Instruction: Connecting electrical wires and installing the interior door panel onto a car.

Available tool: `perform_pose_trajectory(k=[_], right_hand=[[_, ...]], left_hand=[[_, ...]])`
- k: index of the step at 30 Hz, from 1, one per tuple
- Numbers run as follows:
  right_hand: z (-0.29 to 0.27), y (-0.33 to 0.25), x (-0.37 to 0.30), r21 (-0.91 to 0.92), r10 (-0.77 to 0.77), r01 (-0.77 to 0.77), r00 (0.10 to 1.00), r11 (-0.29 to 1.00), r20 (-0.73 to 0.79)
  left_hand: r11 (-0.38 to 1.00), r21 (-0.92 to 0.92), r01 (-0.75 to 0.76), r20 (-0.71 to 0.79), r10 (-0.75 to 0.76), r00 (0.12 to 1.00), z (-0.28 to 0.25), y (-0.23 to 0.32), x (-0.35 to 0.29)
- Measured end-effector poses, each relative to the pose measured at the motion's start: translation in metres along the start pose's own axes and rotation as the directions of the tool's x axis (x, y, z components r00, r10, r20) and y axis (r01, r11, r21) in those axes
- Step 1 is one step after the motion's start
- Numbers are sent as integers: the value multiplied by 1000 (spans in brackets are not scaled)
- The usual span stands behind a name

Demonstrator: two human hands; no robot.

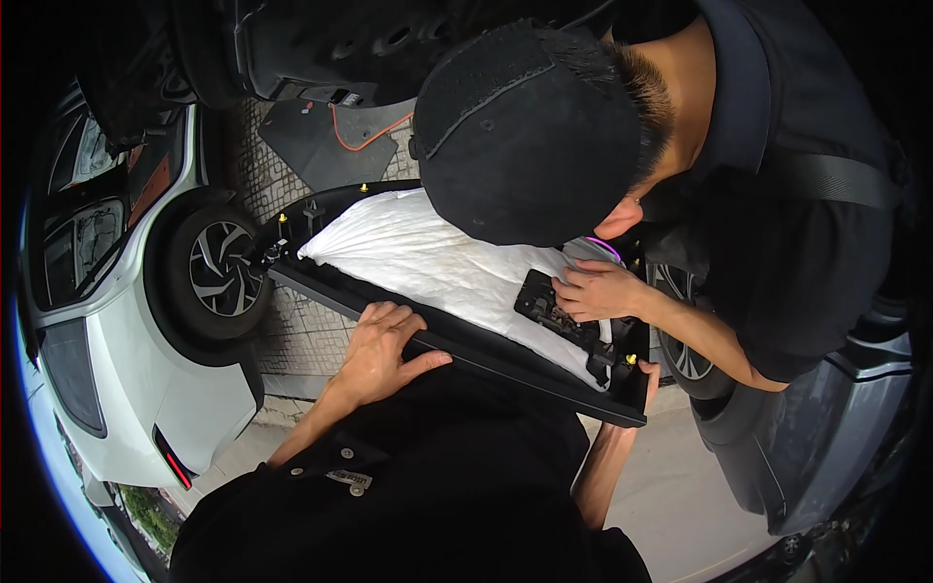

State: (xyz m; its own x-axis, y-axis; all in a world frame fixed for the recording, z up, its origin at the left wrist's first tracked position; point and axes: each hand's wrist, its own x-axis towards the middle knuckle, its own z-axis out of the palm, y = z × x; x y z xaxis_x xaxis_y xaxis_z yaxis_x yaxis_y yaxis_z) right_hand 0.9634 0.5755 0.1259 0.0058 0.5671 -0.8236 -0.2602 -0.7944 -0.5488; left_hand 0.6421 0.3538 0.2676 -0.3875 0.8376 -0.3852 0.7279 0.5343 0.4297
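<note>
Held the long black plastic panel [525,379] clip side up, between a glossy white car [117,389] on the left and a grey car [846,408] on the right. Closed the left hand [382,352] over its near edge, left of centre, with the thumb laid along the rim. Had the right hand [650,382] at the near right corner, mostly hidden behind it; could not tell how firmly closed.

Probably risked tipping the right end under uneven pressure from the co-worker's bare hand [591,290], set on a black rectangular plastic module [535,294] near that end. Also risked tearing the white padded fabric sheet [428,243] by snagging it on the module, or snapping the yellow plastic clip [632,360] at the near right corner by letting that corner drop.

Found no readable label on the panel; noticed small lettering on a pale tag [350,477] on the black cloth shirt [437,466], left uncopied
</note>
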Motion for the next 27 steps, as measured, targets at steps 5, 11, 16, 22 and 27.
perform_pose_trajectory(k=[5,11,16,22,27], right_hand=[[16,-7,-12,78,0,3,999,997,-39],[35,-21,-26,34,38,-38,999,999,21],[33,-22,-22,16,48,-51,992,999,115],[32,-21,-17,43,53,-62,981,997,184],[45,-30,-29,13,33,-36,978,999,204]], left_hand=[[1000,16,7,30,-7,1000,-4,2,-2],[997,-22,79,29,-79,996,5,-1,-16],[984,-82,159,90,-152,984,3,5,-17],[971,-102,218,111,-207,972,5,7,-25],[976,-76,202,74,-197,978,10,4,-31]])
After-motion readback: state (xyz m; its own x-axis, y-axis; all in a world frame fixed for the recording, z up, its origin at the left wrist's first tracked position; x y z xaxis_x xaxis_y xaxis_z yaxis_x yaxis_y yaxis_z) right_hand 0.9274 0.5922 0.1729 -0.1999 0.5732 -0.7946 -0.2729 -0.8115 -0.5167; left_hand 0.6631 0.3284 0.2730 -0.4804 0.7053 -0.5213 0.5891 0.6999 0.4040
